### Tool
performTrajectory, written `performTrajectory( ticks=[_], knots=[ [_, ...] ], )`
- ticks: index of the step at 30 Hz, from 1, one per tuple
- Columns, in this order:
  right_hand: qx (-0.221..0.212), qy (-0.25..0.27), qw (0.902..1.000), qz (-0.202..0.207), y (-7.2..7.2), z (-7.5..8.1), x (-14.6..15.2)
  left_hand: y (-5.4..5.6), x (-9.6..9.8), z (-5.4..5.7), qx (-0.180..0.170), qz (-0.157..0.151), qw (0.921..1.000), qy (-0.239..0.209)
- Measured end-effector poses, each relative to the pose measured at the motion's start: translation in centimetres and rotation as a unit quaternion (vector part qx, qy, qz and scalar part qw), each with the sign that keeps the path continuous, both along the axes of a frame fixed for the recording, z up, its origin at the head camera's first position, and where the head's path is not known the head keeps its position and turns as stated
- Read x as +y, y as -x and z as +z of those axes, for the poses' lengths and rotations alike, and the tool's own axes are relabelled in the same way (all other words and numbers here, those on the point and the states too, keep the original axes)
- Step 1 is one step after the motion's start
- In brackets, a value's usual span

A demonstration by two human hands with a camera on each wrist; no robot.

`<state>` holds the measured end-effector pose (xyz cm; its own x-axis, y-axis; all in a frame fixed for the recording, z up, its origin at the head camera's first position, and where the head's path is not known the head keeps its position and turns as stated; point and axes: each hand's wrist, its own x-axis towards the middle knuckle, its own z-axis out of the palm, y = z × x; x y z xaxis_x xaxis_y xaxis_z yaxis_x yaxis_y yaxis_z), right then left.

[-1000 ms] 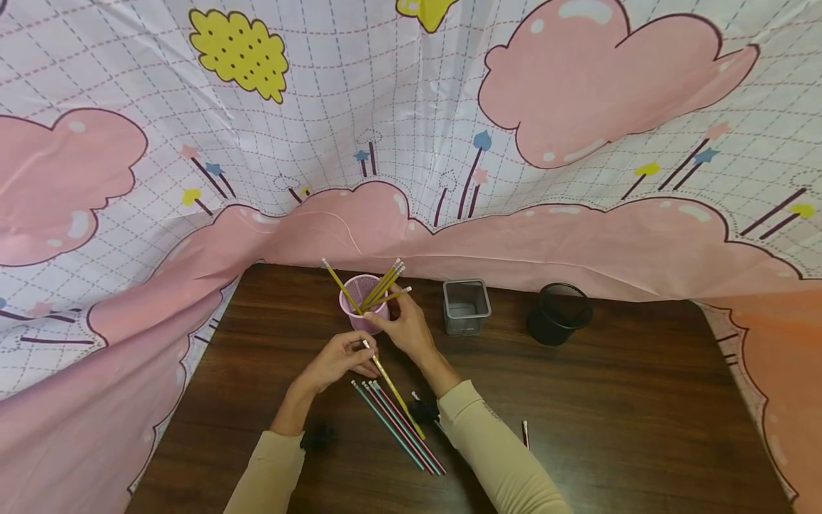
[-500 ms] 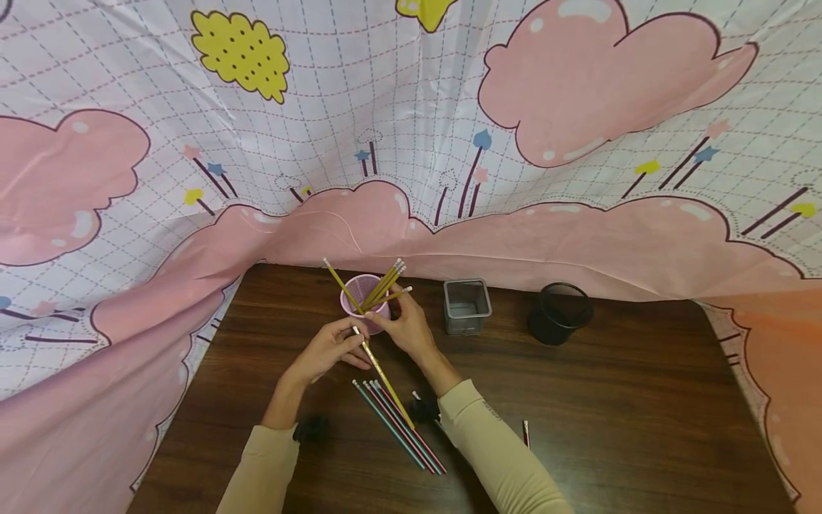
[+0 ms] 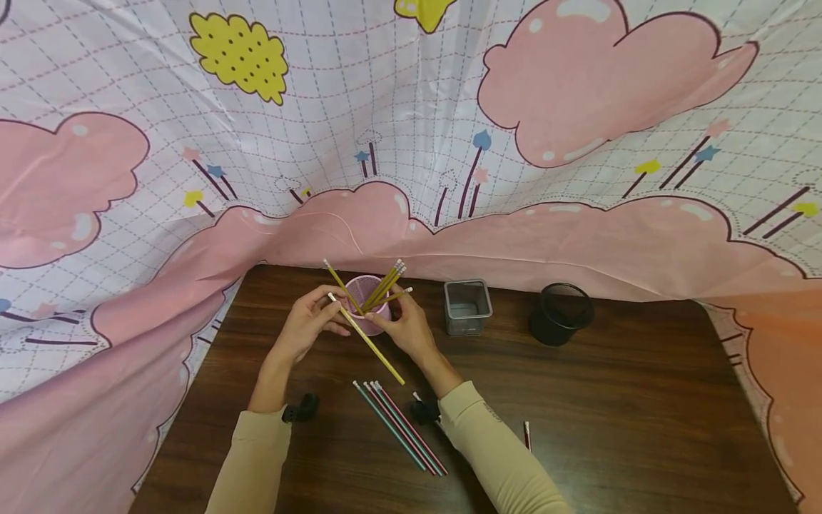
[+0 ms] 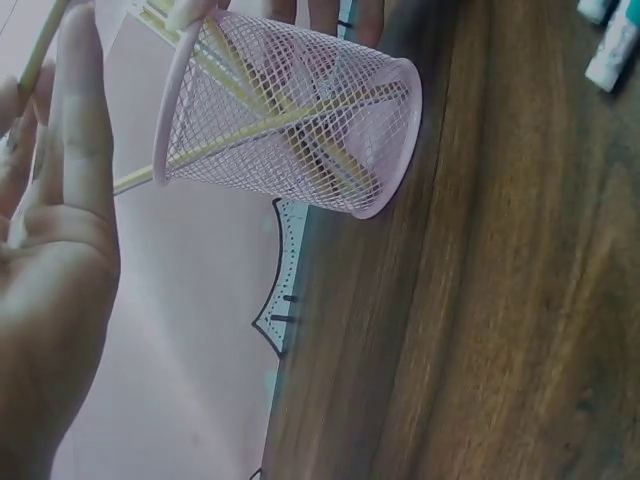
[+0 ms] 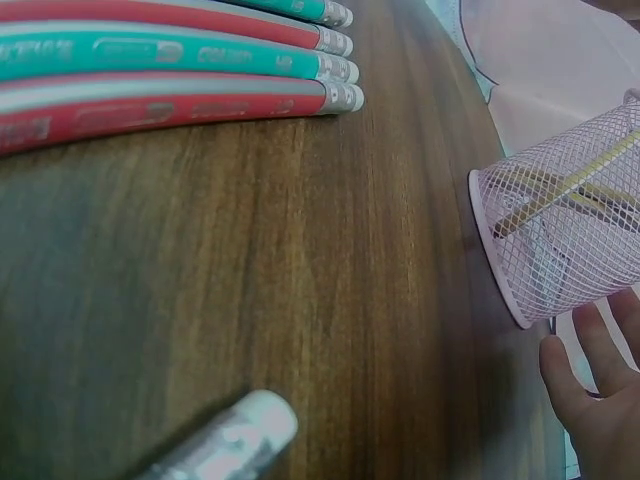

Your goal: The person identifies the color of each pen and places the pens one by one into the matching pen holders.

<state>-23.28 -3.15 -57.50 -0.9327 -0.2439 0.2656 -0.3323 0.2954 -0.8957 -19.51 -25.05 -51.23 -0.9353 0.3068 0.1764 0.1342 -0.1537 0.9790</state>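
Note:
In the head view my left hand (image 3: 303,330) pinches a yellow pencil (image 3: 384,361) near its white eraser end. The pencil slants down to the right, in front of the pink mesh pencil cup (image 3: 380,329). My right hand (image 3: 411,332) holds that cup from its right side, thumb at the front rim and fingers behind. Several yellow pencils (image 3: 387,284) lean in the cup, eraser ends up. The cup stands upright on the table; through its mesh in the left wrist view, pencils (image 4: 240,132) cross inside.
Several teal and red pencils (image 3: 399,430) lie side by side near the front. A grey square container (image 3: 465,325) and a black round mesh cup (image 3: 552,330) stand to the right. Another pencil (image 3: 527,435) lies front right on the wooden table (image 3: 642,400). Patterned cloth (image 3: 411,114) hangs behind.
My left hand has moved up and to the left with the yellow pencil, from above the teal and red pencils to the cup's left side. The right hand stays on the cup.

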Motion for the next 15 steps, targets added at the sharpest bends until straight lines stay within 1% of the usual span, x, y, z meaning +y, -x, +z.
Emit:
performTrajectory(
  ticks=[5,7,10,15],
  knots=[
    [-0.002,0.009,1.0000,-0.001,-0.1,0.1,0.0,0.3,-0.3,0.4,0.007,0.056,0.9980,-0.028],
    [0.002,0.018,0.9998,0.000,-0.1,0.2,-0.1,0.6,-0.5,0.7,0.018,0.073,0.9965,-0.037],
    [0.003,0.027,0.9996,0.002,-0.2,0.2,-0.1,1.1,-0.9,1.3,0.036,0.087,0.9941,-0.054],
    [0.004,0.026,0.9997,0.002,-0.2,0.0,0.0,2.1,-1.5,2.5,0.055,0.108,0.9896,-0.077]
  ],
)
